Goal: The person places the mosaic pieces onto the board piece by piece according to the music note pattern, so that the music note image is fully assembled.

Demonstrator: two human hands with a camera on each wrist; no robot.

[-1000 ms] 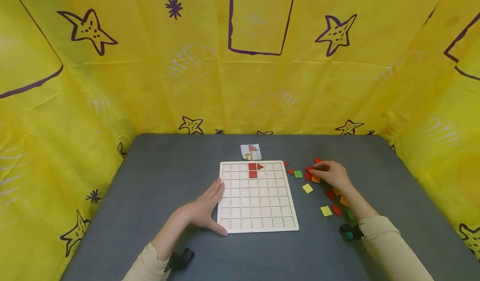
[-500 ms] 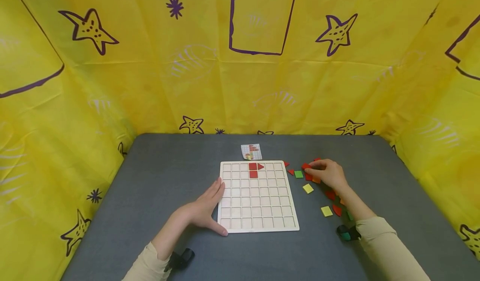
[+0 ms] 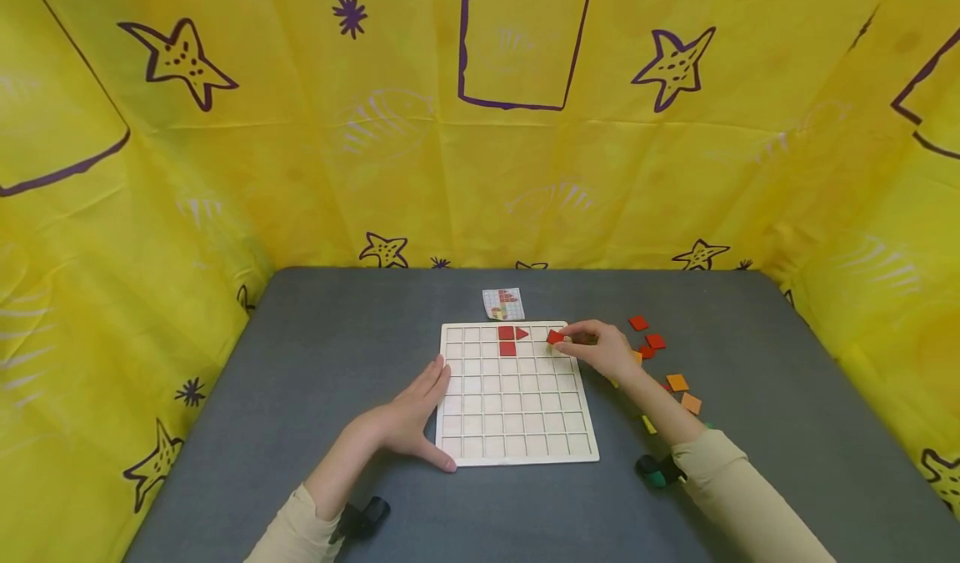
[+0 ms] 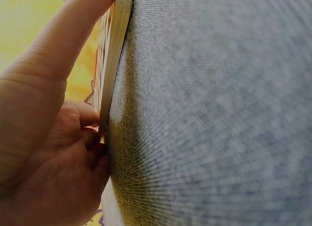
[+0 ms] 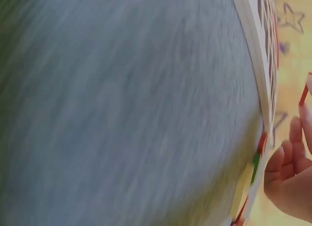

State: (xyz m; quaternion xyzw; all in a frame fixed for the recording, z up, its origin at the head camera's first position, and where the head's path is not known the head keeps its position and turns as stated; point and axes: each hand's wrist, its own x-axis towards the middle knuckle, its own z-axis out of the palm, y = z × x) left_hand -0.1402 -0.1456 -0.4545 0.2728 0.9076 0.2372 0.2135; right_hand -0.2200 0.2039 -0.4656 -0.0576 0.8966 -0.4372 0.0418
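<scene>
A white square board (image 3: 517,419) with a grid of recessed cells lies on the table. Two red square tiles and a red triangle (image 3: 522,334) sit in cells near its far edge. My left hand (image 3: 405,419) rests along the board's left side, its fingers straight at the edge and the thumb at the near left corner. Between thumb and fingers, my right hand (image 3: 603,350) pinches a red square tile (image 3: 555,337) over the board's far right part. That tile (image 5: 303,94) appears edge-on at the right margin of the right wrist view.
Beyond the board lies a small card (image 3: 502,304) printed with a coloured grid pattern. Loose tiles are scattered to the right, among them a red square (image 3: 638,323) and an orange square (image 3: 691,404). The right forearm partly hides several others. Yellow cloth (image 3: 480,188) hangs around the table.
My right hand has picked a red square tile from the loose pieces and carried it left to above the board. The left hand and board have stayed put.
</scene>
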